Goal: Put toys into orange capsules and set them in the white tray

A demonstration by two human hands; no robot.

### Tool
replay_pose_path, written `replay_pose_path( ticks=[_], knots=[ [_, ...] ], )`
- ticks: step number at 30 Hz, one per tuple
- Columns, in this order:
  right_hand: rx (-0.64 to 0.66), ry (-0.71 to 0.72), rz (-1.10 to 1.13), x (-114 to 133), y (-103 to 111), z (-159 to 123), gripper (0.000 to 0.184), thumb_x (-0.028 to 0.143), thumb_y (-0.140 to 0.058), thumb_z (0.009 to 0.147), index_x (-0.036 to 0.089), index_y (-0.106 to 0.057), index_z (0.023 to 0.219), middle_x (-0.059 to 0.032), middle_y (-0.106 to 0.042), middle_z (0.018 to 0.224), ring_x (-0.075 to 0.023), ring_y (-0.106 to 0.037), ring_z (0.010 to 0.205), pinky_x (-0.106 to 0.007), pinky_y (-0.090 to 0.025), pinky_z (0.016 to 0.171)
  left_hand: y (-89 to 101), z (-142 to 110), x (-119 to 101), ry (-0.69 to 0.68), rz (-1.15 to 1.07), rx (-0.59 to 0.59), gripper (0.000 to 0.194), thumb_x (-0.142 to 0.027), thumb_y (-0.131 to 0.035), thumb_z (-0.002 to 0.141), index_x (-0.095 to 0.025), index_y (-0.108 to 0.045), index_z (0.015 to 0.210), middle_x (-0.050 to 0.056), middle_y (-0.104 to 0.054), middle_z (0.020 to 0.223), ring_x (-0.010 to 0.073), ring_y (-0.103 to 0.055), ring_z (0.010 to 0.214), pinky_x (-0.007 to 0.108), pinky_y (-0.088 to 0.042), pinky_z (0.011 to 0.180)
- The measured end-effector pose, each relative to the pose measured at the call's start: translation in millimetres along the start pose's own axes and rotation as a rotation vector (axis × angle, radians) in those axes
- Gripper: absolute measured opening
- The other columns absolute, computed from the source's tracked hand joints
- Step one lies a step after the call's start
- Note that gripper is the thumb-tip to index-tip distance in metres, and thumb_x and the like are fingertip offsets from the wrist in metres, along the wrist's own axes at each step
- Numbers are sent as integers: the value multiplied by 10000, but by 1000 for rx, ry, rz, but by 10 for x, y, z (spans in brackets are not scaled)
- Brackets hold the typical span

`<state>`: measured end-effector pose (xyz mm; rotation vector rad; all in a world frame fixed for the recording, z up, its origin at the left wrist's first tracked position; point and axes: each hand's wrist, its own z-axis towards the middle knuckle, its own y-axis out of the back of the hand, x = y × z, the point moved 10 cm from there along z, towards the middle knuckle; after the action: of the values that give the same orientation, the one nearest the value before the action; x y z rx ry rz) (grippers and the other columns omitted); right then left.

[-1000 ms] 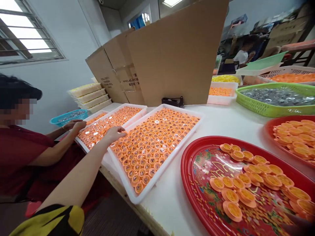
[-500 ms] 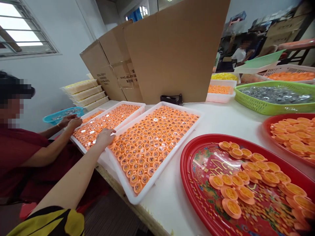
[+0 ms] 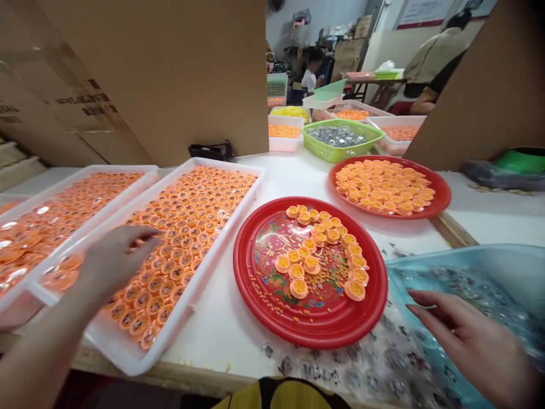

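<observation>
My left hand (image 3: 114, 261) is over a white tray (image 3: 204, 289) with rows of small orange cup-shaped pieces (image 3: 187, 227), each with a printed picture under a clear cover. Its fingers are loosely curled, thumb and forefinger a little apart, nothing visible in them. My right hand (image 3: 477, 338) hovers above a light-blue basket (image 3: 502, 255) of clear printed discs, its thumb and fingertips slightly apart. Between my hands stands a red plate (image 3: 255, 309) bearing orange cups with yellow inside (image 3: 298, 288) and loose tiny orange grains (image 3: 315, 278).
More clear discs (image 3: 370, 369) lie at the front edge. A second red plate (image 3: 443, 193) full of orange cups stands behind. At the back are a green basket (image 3: 319, 149) and cardboard panels (image 3: 183, 74). Another tray (image 3: 63, 227) is on the left; people sit farther off.
The view has swung right. My left hand has moved from the left tray's edge over the nearer tray. My right hand has come into clear view above the blue basket.
</observation>
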<state>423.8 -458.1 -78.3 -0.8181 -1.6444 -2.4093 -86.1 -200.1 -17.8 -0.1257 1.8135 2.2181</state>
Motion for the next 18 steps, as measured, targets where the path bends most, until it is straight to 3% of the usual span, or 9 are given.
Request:
replay_pose_path(
  ticks=[2,3,4,6,9,13,18],
  knots=[
    [89,6,-92,-105,-65,-9,70,402,-571,829,365,-583,887,-61,-671,899,-233,-658,699,-374,-499,614,-292,-328,-1001,-329,-182,122,267,-399,-487,796,-214,-662,876,17,-672,885,191,-581,838,284,-439,760],
    [96,1,-119,-160,-62,-11,54,371,-569,837,351,-576,887,-62,-663,910,-227,-655,701,-372,-495,624,-489,-535,-1457,-472,-243,236,241,-372,-502,806,-219,-660,905,34,-670,887,201,-579,860,296,-439,775],
    [105,-2,-136,-209,-60,-15,49,349,-574,838,336,-572,885,-64,-658,911,-221,-654,694,-365,-494,620,-667,-727,-1832,-573,-286,326,233,-330,-503,817,-217,-643,966,54,-661,922,210,-572,893,309,-436,793],
    [112,-14,-153,-297,-41,-35,33,326,-570,843,310,-574,872,-66,-654,894,-205,-650,670,-339,-492,595,-960,-994,-2329,-666,-287,409,257,-303,-551,794,-207,-598,1027,80,-635,960,230,-560,909,329,-437,781],
    [52,-33,-170,-391,58,-98,89,349,-530,859,277,-579,838,-64,-651,858,-203,-641,682,-323,-482,613,-1236,-1150,-2625,-682,-200,406,226,-289,-555,791,-200,-559,999,85,-591,944,239,-550,884,332,-434,739],
    [-70,-82,-223,-492,195,-195,183,360,-468,855,215,-578,835,-57,-629,839,-223,-620,723,-342,-459,655,-1378,-1226,-2685,-727,-148,419,132,-237,-452,841,-204,-539,934,71,-556,925,220,-542,858,320,-428,716],
    [75,-145,-355,-579,74,-216,98,232,-512,841,202,-600,872,-42,-600,862,-205,-594,786,-299,-429,675,-1473,-1296,-2592,-721,-194,507,112,-239,-454,825,-191,-504,914,77,-577,939,231,-552,879,340,-438,729]
  ],
)
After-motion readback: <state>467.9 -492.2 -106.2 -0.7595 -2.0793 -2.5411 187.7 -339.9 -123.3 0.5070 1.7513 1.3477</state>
